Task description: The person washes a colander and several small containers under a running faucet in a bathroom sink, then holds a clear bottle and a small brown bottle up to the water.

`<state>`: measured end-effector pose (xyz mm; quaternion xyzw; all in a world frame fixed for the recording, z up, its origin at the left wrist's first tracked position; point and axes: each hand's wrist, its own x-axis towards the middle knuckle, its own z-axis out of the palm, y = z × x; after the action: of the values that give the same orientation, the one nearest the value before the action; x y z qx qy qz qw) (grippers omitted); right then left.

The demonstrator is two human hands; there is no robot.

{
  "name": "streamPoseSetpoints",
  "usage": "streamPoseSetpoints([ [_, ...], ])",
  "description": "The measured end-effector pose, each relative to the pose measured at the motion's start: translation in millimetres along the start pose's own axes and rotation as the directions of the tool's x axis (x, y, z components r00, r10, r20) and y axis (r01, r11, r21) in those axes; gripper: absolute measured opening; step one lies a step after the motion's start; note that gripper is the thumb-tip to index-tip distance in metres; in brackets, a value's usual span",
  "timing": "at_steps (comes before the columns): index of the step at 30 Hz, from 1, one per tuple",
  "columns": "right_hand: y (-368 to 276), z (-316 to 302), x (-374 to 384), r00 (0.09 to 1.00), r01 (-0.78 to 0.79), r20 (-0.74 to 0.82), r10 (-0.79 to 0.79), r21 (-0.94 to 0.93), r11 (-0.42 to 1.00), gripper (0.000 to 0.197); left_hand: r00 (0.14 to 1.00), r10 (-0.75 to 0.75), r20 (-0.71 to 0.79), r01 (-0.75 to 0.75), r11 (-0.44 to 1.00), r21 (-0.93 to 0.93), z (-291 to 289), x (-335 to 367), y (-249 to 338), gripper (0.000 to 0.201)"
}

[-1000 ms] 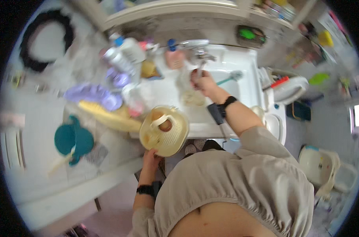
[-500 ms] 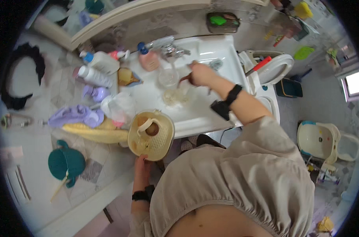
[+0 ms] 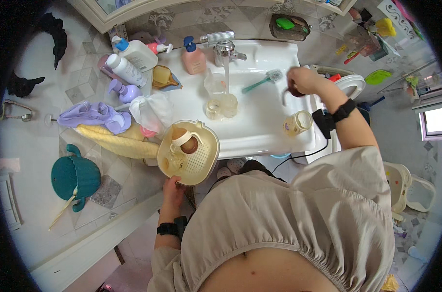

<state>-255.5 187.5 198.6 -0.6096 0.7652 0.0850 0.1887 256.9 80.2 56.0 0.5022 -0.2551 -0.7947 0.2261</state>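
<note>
Apparently, in the head view, you are handling parts at the sink (image 3: 250, 134) while the tap (image 3: 225, 51) runs. Your left hand (image 3: 172, 187) grips the cream basket (image 3: 204, 158) by its near edge; your right hand (image 3: 306, 80) closes round a dark brown piece (image 3: 294, 92) by the sink's right side, near a yellowish container (image 3: 294, 125). Moving on seems to call for a level basket.

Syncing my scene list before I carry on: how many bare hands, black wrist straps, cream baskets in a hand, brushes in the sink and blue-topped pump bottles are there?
Left hand and right hand: 2
Left strap and right strap: 2
Cream basket: 1
Teal brush: 1
Blue-topped white bottle and blue-topped pink bottle: 2
Total: 8
</note>
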Motion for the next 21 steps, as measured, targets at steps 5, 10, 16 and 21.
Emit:
streamPoseSetpoints([
  [5, 12, 21, -39, 0.904, -0.065, 0.425, 0.047, 0.03, 0.997, 0.032, 0.999, -0.042, 0.018, 0.042, 0.999, 0.009, -11, 3, -1, 0.04],
  [10, 16, 57, -49, 0.852, -0.066, 0.522, 0.039, 0.032, 0.997, 0.043, 0.999, -0.018, -0.029, 0.02, 0.999, 0.045, 4, -6, 10, 0.04],
  [16, -10, 42, -31, 0.942, 0.169, 0.271, -0.198, 0.124, 0.978, 0.03, 0.998, -0.059, 0.02, 0.057, 0.993, 0.105, -2, 0, 9, 0.041],
  [21, -76, 52, 40, 0.863, 0.316, 0.416, -0.288, 0.002, 0.949, 0.026, 1.0, -0.031, -0.004, 0.031, 0.996, 0.085, -2, -3, 8, 0.041],
])
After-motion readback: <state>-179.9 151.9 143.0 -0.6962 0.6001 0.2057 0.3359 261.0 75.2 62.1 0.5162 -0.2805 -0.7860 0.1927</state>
